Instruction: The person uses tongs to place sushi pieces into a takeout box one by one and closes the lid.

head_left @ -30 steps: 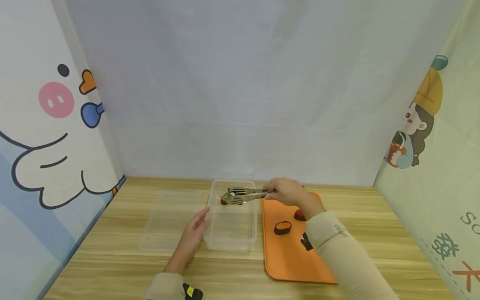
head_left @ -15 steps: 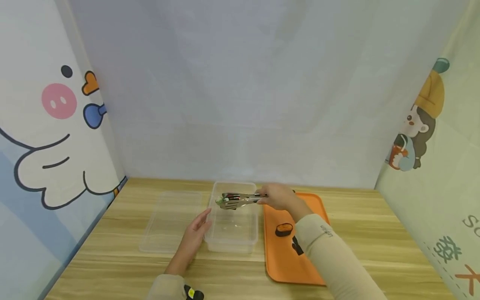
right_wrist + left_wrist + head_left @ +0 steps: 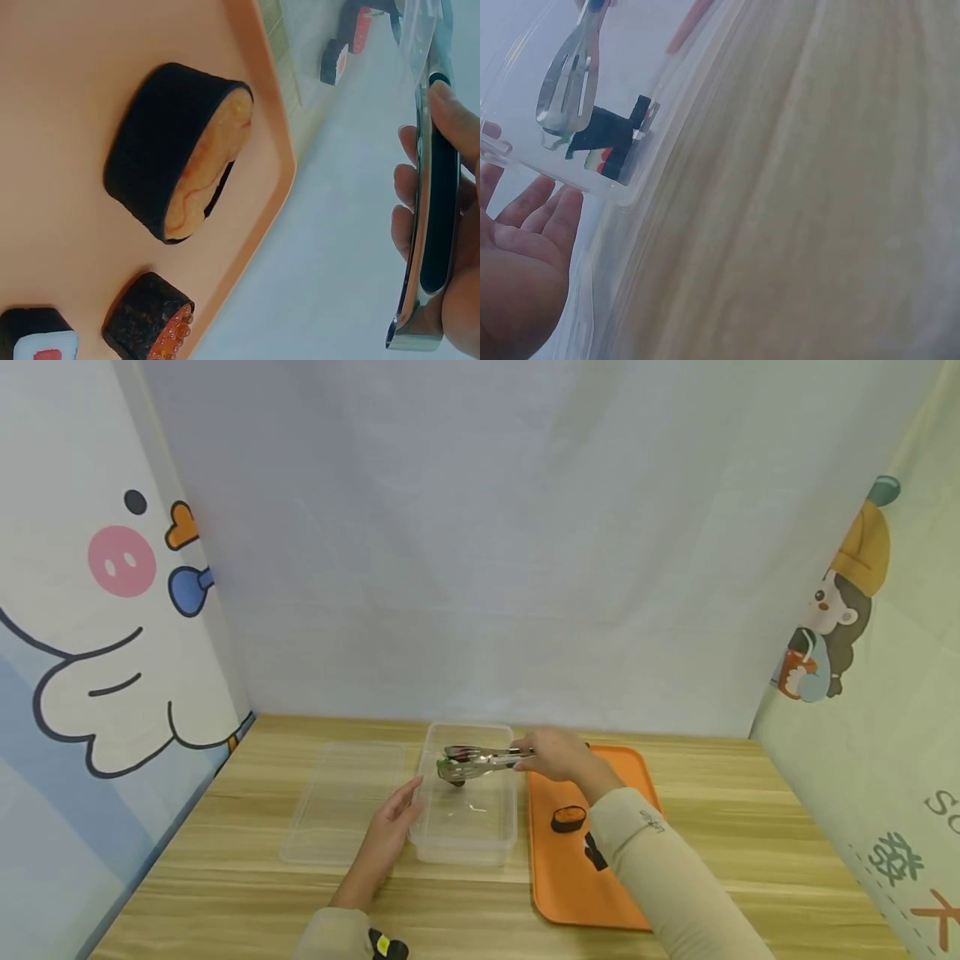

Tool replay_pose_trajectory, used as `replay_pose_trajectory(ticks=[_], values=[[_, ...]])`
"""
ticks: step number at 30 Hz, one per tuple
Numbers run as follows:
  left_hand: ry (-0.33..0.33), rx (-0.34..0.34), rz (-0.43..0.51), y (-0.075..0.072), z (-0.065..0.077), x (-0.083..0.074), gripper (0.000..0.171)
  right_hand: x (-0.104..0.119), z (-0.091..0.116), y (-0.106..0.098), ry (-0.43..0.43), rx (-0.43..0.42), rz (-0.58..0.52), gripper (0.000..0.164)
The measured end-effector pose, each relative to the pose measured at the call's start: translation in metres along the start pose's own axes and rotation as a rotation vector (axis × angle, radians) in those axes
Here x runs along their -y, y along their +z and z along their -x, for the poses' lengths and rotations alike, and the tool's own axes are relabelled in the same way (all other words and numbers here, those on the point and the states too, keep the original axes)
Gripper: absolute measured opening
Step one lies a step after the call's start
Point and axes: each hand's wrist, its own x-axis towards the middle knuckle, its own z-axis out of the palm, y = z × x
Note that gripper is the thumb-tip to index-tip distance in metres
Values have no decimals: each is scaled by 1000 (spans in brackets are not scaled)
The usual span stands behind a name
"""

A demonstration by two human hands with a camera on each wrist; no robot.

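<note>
My right hand (image 3: 558, 756) grips metal serving tongs (image 3: 480, 762) by the handle; in the right wrist view the thumb lies along the black grip. The slotted ends reach over the far part of a clear plastic box (image 3: 465, 845). Beneath and beside the tips, sushi pieces wrapped in black seaweed (image 3: 604, 131) show through the box in the left wrist view. Whether the tongs clasp a piece cannot be told. My left hand (image 3: 387, 827) is at the box's left side, fingers extended toward its wall, holding nothing.
Right of the box lies an orange tray (image 3: 585, 893) with an orange-topped sushi (image 3: 567, 818). The right wrist view adds a roe-topped sushi (image 3: 142, 315) and a small roll (image 3: 37, 337). A flat clear lid (image 3: 341, 802) lies left of the box.
My right hand and the tongs have shifted slightly left and lower over the box, and the tong ends have drawn closer together. My forearm now covers the red-topped sushi. My left hand stays put.
</note>
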Motion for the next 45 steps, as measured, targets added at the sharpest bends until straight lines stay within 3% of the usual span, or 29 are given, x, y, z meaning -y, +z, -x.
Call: replay_pose_trajectory(ticks=[10,16,29,39,45], values=[[2,1,-1,1,1,0,46,-5,6,-6,56,-1,-128,47],[-10,-9,-17,-1,1,-1,45,-18,20,-18,63,-19,-121,50],[-16,-26,-34,-1,-2,1,45,-63,77,-39,37,-51,-137,44],[-9,-20,-17,-1,-2,2,44,-101,117,-36,21,-85,-82,37],[-12,-21,-14,1,-2,2,44,-119,140,-34,64,-51,-98,39]])
